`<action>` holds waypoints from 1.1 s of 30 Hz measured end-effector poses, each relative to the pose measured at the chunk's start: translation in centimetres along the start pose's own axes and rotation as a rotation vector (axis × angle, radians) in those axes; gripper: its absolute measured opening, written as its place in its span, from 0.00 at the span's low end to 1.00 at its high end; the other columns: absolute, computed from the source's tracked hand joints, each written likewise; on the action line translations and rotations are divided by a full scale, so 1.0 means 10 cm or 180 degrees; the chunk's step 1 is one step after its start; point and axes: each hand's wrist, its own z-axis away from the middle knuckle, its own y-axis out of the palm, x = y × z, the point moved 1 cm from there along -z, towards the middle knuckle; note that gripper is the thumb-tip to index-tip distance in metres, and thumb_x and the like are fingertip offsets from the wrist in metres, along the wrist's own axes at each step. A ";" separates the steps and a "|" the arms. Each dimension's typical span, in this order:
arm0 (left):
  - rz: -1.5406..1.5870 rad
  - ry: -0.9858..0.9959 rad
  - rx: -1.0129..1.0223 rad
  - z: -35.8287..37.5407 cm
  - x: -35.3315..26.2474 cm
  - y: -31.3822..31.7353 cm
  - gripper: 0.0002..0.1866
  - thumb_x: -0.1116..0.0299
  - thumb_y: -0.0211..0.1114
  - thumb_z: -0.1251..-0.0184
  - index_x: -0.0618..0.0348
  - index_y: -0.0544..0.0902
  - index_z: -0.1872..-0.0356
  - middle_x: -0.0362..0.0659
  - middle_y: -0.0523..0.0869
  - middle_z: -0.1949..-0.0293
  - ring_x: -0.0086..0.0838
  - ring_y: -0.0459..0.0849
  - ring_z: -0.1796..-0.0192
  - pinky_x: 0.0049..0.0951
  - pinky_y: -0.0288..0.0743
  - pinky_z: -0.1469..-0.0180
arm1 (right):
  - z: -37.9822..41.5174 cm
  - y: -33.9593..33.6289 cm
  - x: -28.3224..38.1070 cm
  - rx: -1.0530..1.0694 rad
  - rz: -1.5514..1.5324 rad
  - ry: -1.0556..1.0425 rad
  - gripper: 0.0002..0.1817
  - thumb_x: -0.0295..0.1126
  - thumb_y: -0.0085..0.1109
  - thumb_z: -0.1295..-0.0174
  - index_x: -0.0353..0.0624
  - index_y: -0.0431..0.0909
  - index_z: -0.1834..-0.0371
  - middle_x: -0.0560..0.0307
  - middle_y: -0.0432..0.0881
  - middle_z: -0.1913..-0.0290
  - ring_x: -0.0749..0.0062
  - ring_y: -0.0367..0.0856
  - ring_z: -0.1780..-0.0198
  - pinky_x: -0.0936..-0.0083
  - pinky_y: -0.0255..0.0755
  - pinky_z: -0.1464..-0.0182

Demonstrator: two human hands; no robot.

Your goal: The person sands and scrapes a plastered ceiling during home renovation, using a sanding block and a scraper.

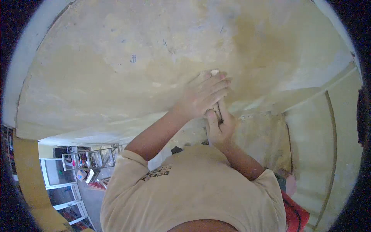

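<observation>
My left hand [206, 92] presses against the stained yellowish wall [116, 77], its fingers close together and curved over a pale, dusty piece with a dark edge [217, 109]. Below and to the right, my right hand [222, 129] grips the lower end of that piece, thumb along its near side. Most of the piece is hidden under my fingers, so its kind cannot be made out. A whitish bit [214, 72] shows at the fingertips of my left hand. Both forearms reach up from a light T-shirt [193, 185].
A metal ladder or frame [91, 157] stands at the lower left among scattered items. White-framed panes [63, 189] are beside it. A red item [296, 210] lies low on the right, near a wall edge [334, 127]. Blue marks [133, 58] dot the wall.
</observation>
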 end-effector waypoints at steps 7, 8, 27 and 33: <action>-0.0123 0.0158 -0.0311 -0.09 -0.08 -0.08 0.17 0.69 0.59 0.54 0.60 0.80 0.60 0.45 0.81 0.51 0.38 0.75 0.42 0.41 0.70 0.43 | 0.06 -0.08 0.05 0.0025 0.0228 -0.0010 0.24 0.28 0.50 0.40 0.24 0.64 0.42 0.58 0.75 0.80 0.83 0.69 0.80 0.81 0.66 0.76; -0.0136 0.0096 -0.0039 0.13 -0.08 0.04 0.17 0.69 0.59 0.54 0.59 0.81 0.60 0.44 0.81 0.51 0.37 0.76 0.42 0.40 0.70 0.44 | 0.14 -0.06 -0.03 0.0176 0.0253 0.0227 0.25 0.28 0.51 0.41 0.23 0.64 0.42 0.57 0.74 0.80 0.83 0.69 0.80 0.81 0.65 0.76; 0.0038 -0.0012 -0.0174 0.17 -0.26 -0.02 0.13 0.65 0.59 0.51 0.54 0.82 0.64 0.41 0.84 0.55 0.36 0.79 0.47 0.39 0.72 0.52 | 0.35 -0.06 0.05 0.0093 0.0272 0.0229 0.24 0.26 0.51 0.41 0.23 0.64 0.42 0.63 0.70 0.85 0.84 0.66 0.85 0.82 0.61 0.81; 0.0040 0.0039 -0.0043 0.19 -0.24 -0.06 0.12 0.64 0.59 0.50 0.54 0.82 0.64 0.41 0.84 0.57 0.36 0.80 0.48 0.38 0.72 0.51 | 0.38 0.01 0.05 0.0008 0.0045 0.0050 0.24 0.29 0.52 0.38 0.24 0.65 0.43 0.65 0.68 0.87 0.84 0.65 0.86 0.82 0.60 0.83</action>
